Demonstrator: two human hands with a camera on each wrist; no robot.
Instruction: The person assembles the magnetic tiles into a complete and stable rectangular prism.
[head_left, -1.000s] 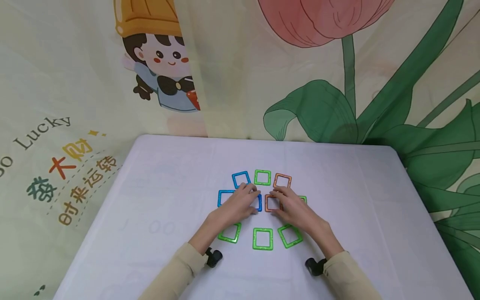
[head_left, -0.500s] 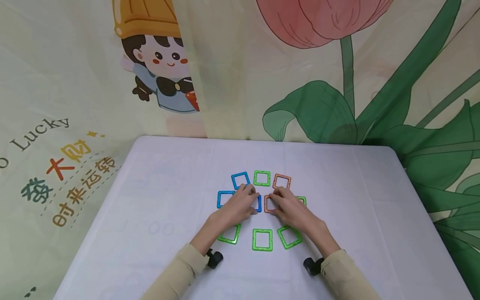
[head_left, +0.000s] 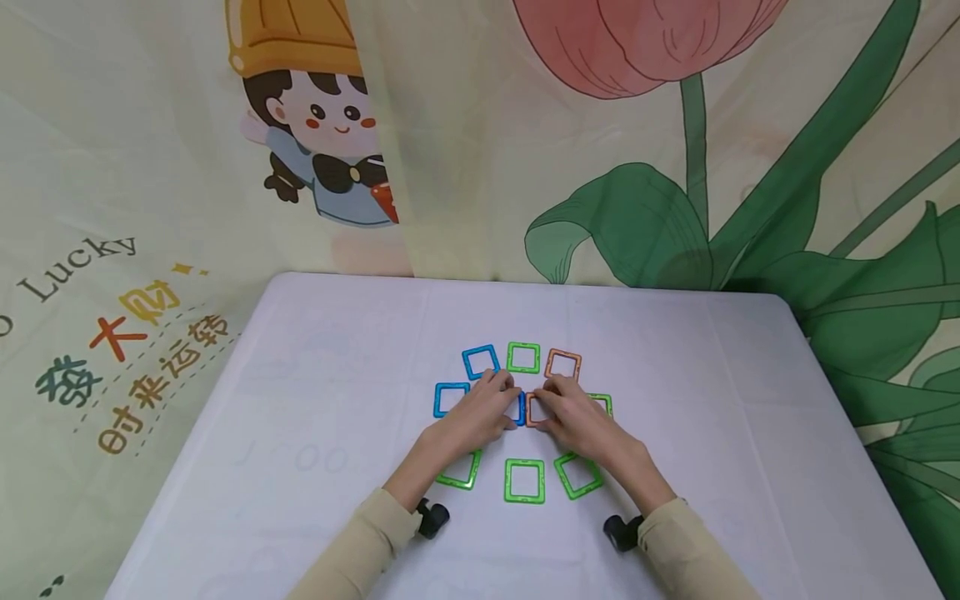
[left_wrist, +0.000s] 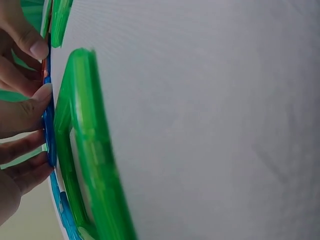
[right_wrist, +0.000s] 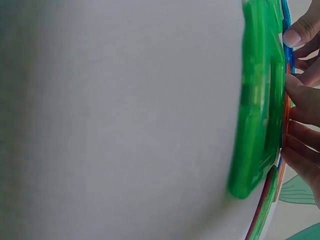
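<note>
In the head view, my left hand (head_left: 480, 412) pinches a blue square magnetic tile (head_left: 521, 408) at the middle of the group. My right hand (head_left: 576, 412) pinches an orange square magnetic tile (head_left: 528, 410) just to its right. The two tiles lie flat, their facing edges meeting or nearly so. Thumb and fingers sit on opposite edges of the blue tile (left_wrist: 48, 132) in the left wrist view. The orange tile (right_wrist: 286, 117) is gripped the same way in the right wrist view. Both hands hide the outer parts of their tiles from above.
Open-framed square tiles ring the hands on the white table (head_left: 337, 358): a blue one (head_left: 437, 400) at left, green ones (head_left: 524, 500) nearest the body and a green one (head_left: 523, 372) at the far side. Behind the table hangs a printed cloth (head_left: 465, 167).
The orange tile has slid left with my right hand, and its gap to the blue tile has closed. My left hand stays almost in place, holding the blue tile.
</note>
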